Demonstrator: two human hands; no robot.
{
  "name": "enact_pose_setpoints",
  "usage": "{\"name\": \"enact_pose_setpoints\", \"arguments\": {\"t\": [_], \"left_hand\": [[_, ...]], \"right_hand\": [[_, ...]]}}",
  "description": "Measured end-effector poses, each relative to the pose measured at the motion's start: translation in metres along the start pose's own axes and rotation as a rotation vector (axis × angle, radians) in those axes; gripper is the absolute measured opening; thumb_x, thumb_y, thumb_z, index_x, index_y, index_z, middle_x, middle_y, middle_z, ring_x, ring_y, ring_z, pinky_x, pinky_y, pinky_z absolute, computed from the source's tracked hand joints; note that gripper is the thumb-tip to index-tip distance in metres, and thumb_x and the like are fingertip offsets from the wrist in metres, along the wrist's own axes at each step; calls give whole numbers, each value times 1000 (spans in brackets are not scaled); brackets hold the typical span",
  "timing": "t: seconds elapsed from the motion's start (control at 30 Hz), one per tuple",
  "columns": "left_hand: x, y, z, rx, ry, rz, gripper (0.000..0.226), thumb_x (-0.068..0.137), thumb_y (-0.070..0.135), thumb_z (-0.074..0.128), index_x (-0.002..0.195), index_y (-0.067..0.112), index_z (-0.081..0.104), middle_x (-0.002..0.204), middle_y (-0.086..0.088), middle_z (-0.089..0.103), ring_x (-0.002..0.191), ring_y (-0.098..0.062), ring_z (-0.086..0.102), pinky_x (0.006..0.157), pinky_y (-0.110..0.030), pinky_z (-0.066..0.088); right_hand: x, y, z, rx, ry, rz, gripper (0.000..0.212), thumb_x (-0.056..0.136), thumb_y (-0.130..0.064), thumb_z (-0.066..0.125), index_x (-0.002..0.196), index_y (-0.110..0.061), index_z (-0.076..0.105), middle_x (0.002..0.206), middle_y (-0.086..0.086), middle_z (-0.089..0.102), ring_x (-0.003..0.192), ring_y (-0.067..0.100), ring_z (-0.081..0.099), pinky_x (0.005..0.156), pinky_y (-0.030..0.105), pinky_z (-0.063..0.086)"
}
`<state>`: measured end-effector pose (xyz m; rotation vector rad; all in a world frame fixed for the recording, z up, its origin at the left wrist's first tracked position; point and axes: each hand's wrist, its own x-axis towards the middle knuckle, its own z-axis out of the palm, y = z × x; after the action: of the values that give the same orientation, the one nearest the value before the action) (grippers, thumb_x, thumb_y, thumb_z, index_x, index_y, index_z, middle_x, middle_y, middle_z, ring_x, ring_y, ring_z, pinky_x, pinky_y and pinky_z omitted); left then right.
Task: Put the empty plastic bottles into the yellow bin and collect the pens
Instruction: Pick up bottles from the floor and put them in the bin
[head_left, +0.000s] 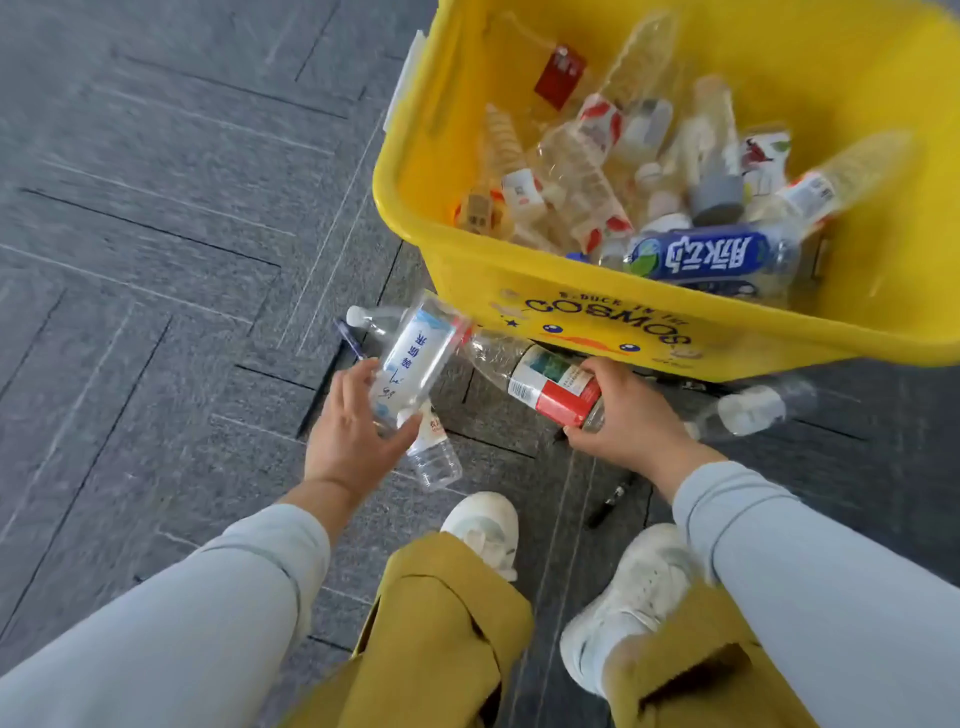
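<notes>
The yellow bin (571, 306) stands ahead of me on the floor, holding several empty plastic bottles. My left hand (353, 431) grips a clear bottle with a blue and white label (415, 358), tilted just in front of the bin. My right hand (628, 415) holds a clear bottle with a red and white label (545, 384), lying almost level. Still on the floor are a small clear bottle (434, 457) under my left hand, another with a white cap (369, 319), and one (753, 408) to the right. A blue pen (349, 339) and a black pen (610, 501) lie on the floor.
Grey carpet tiles cover the floor, stretching open to the left. My white shoes (488, 530) and mustard trousers (447, 634) are close below the hands. More dark pens lie in the shadow under the bin's near edge (675, 382).
</notes>
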<state>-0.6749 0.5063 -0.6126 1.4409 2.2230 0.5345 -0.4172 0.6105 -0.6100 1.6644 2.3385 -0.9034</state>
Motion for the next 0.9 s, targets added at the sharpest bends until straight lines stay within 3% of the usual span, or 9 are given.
{"name": "enact_pose_setpoints", "arguments": {"t": [0.07,0.2,0.3,0.37,0.43,0.5,0.6,0.8,0.9], "left_hand": [[-4,16,-26,-34,45,28,68,75,28,73,127,0,40,119,-17,49,97,-34,56,68,-35,43],[-12,46,-73,-73,130,74,78,71,52,61,127,1,39,118,-17,49,93,-33,58,65,-35,44],[-17,75,-102,-148,210,60,72,74,39,70,127,1,37,121,-16,47,101,-33,54,70,-37,42],[-18,95,-120,-193,259,50,68,76,28,72,126,1,36,123,-16,46,106,-32,51,74,-35,39],[-19,113,-134,-204,275,80,67,77,27,72,126,1,35,123,-15,45,106,-31,51,73,-35,40],[-19,130,-143,-189,269,127,67,77,29,71,127,2,35,125,-14,44,107,-31,52,75,-38,42],[-22,157,-149,-186,270,201,67,77,28,71,126,-1,36,124,-16,45,108,-32,51,74,-36,41],[-32,191,-141,-193,246,298,67,77,30,72,125,-1,38,124,-15,45,105,-31,52,68,-32,37],[-36,201,-131,-183,204,332,76,72,49,63,124,-1,39,120,-15,47,101,-30,53,66,-30,38]], "right_hand": [[-24,-13,-27,11,53,-17,71,73,-37,69,132,-22,34,130,3,46,112,23,50,85,32,43],[-71,-37,-65,-11,145,-79,70,76,-37,68,134,-22,33,129,2,46,112,20,49,84,30,40],[-98,-49,-92,-52,253,-158,69,76,-36,70,133,-17,37,123,7,51,106,26,53,77,30,42],[-107,-51,-116,-57,394,-207,69,74,-32,74,129,-15,38,117,14,54,102,33,55,74,38,49],[-107,-50,-144,-41,587,-175,71,75,-32,75,130,-13,34,119,21,52,104,38,53,81,46,50],[-106,-51,-171,-7,667,1,81,80,-44,66,141,-10,24,136,22,38,121,39,41,98,49,40],[-111,-54,-185,18,637,148,85,86,-53,53,147,-14,9,151,16,21,135,36,24,110,48,26],[-140,-48,-170,-25,571,124,70,92,-46,44,147,-19,11,150,9,28,133,32,29,106,43,31],[-152,-33,-163,14,539,136,68,92,-42,47,147,-18,13,150,9,30,133,31,30,106,43,32]]}}
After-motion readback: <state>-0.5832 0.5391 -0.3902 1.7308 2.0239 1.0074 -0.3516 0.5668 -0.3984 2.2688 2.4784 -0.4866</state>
